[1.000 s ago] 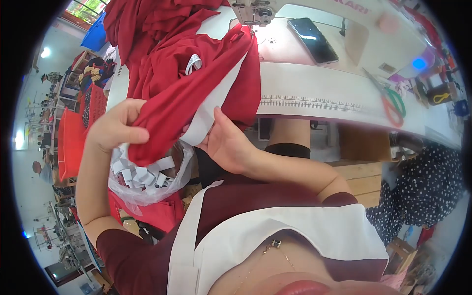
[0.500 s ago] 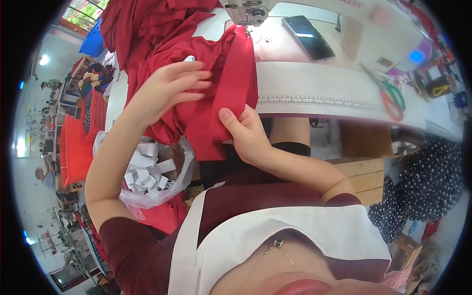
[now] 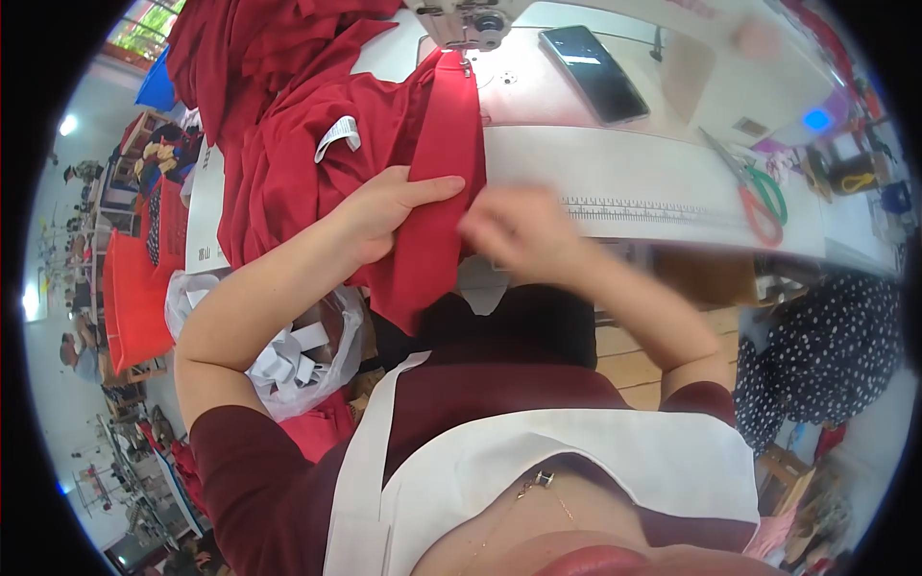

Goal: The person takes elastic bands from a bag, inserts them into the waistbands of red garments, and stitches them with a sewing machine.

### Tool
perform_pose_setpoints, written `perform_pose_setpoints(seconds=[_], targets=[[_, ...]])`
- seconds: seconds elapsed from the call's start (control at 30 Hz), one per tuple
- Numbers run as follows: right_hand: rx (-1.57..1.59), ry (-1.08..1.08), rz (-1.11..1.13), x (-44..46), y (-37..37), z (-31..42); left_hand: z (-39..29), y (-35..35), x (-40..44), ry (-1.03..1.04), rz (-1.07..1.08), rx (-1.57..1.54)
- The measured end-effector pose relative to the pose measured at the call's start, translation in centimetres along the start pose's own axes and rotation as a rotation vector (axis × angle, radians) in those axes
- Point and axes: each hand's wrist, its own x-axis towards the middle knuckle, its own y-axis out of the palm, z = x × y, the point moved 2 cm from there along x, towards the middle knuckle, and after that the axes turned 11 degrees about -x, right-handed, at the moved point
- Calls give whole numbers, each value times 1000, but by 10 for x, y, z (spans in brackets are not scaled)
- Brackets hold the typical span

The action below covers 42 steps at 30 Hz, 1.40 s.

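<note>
A red garment [image 3: 317, 106] lies bunched on the sewing machine table, and a folded strip of it runs up under the presser foot [image 3: 467, 67] of the sewing machine [image 3: 471, 24]. My left hand [image 3: 389, 211] grips this strip near the table's front edge, thumb on top and the other fingers hidden beneath. Close to the strip's right edge is my right hand [image 3: 523, 235], blurred by motion; its fingers look curled, and whether they touch the cloth is unclear. A white label [image 3: 338, 137] shows on the garment left of the strip.
A phone [image 3: 595, 72] lies on the machine bed. Scissors [image 3: 759, 197] with red and green handles rest at the right, beyond the printed ruler [image 3: 653, 211]. Below left hangs a plastic bag [image 3: 351, 346] of white pieces, near a red-orange crate [image 3: 134, 298].
My left hand has come down from above the garment onto the strip. My right hand has let go of the strip's lower part and moved right. The white label is now uncovered.
</note>
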Motion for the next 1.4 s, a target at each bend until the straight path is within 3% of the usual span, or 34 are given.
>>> perform_pose_setpoints(seconds=[0.07, 0.1, 0.17, 0.23, 0.3, 0.33, 0.4, 0.43, 0.47, 0.53, 0.57, 0.7, 1.0, 1.23, 1.33, 1.4], targets=[[-326, -347, -581, 28, -24, -20, -2, 1, -1, 22, 34, -70], [-329, -350, -573, 39, -28, -27, -4, 2, -1, 43, 74, -121], [-397, -579, -403, 52, -30, -30, -1, 5, -2, 46, 14, -146], [-442, -601, -296, 52, -39, -29, -11, 0, -3, 68, -50, -172], [-508, -625, -104, 45, -37, -30, -24, -8, -4, -112, 119, 435], [-504, -627, -89, 41, -32, -32, -31, -6, -4, -114, 120, 420], [-561, -593, 65, 35, -17, -38, -57, 4, -2, 596, -35, 1347], [-510, -559, 4, 31, -14, -37, -55, 0, 12, 1068, -75, 1320], [-512, -560, 14, 28, -12, -34, -52, -5, 34, 1069, -78, 1310], [-472, -440, 2, 26, -10, -32, -48, -9, 67, 1440, -50, 1627], [-479, -438, 9, 23, -7, -30, -43, -17, 78, 1318, -66, 1632], [-395, -338, -25, 19, -1, -21, -42, -32, 77, 1274, -20, 1516], [-370, -303, 33, 58, -15, -43, -76, -50, 115, 1323, 87, 1436], [-353, -274, -57, 86, -24, -69, -104, -53, 138, 1212, 8, 1488], [-361, -267, -86, 84, -28, -67, -112, -50, 130, 1357, -129, 1580], [-367, -94, -141, 66, -34, -50, -113, -43, 81, 1151, 76, 1394]])
